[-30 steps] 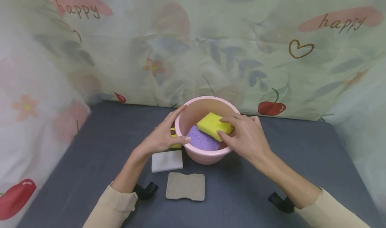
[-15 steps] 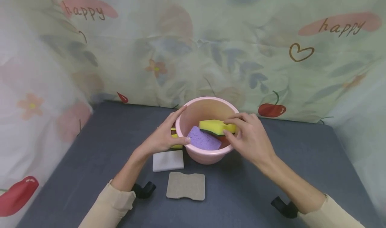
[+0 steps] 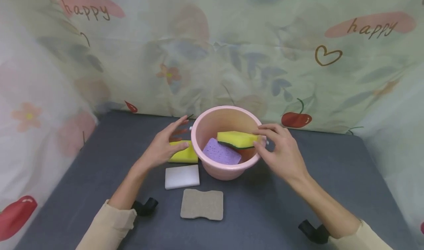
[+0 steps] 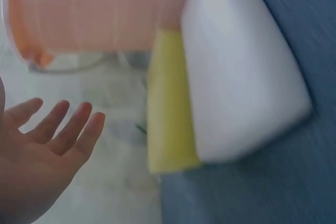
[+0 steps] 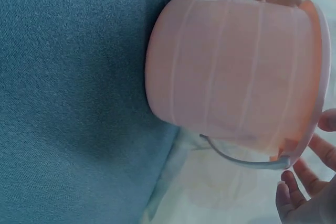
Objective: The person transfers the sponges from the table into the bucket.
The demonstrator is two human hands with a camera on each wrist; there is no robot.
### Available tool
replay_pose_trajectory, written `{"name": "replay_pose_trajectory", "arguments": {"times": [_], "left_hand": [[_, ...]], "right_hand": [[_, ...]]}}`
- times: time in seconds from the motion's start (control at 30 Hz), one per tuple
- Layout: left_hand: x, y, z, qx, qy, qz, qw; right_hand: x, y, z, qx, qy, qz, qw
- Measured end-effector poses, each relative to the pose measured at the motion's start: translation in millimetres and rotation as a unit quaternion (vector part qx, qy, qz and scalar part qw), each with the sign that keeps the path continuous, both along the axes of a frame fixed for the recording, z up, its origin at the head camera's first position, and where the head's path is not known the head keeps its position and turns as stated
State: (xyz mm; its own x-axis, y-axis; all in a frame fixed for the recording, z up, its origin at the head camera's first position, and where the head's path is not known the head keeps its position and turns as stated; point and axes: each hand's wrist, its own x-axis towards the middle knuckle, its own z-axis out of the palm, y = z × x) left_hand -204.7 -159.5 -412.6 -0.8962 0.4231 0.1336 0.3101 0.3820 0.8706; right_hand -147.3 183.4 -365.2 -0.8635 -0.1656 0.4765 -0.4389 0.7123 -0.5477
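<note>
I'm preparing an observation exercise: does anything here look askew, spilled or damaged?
Nothing stands out: the pink bucket stands upright, no spill or damage shows, and the purple sponge and yellow scouring sponge inside are merely at different angles.

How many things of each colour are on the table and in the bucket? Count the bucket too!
Yellow: 2 (a sponge in the bucket, a block on the table)
Purple: 1 (purple sponge)
White: 1 (white block)
Greyish-beige: 1 (flat pad)
Pink: 1 (pink bucket)
Total: 6 that show; anything under the sponges is hidden.
</note>
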Motion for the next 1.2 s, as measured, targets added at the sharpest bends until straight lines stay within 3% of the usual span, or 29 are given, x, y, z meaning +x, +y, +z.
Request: {"name": "replay_pose_trajectory", "arguments": {"times": [0.2, 0.5, 0.73, 0.93, 1.03, 1.2], "left_hand": [[1.6, -17.6, -15.2, -0.051, 0.017, 0.042, 0.9977], [2.1, -36.5, -30.3, -0.059, 0.004, 0.062, 0.9964], [-3.2, -41.4, -39.9, -0.095, -0.02, 0.056, 0.9937], [-7.6, -42.8, -47.2, -0.135, -0.048, 0.039, 0.9889], [-9.0, -42.0, -49.1, -0.146, -0.057, 0.033, 0.987], [-10.9, -36.9, -50.6, -0.186, -0.027, 0.015, 0.9821]], "right_hand": [[2.9, 5.1, -3.3, -0.009, -0.018, -0.006, 0.9998], [7.1, 7.4, -12.8, -0.047, -0.057, -0.003, 0.9972], [10.0, 7.7, -17.9, -0.089, -0.104, -0.009, 0.9906], [13.9, 8.2, -19.7, -0.118, -0.177, -0.023, 0.9769], [14.6, 6.9, -21.1, -0.128, -0.183, -0.016, 0.9746], [16.7, 5.1, -24.6, -0.149, -0.176, 0.002, 0.9729]]}}
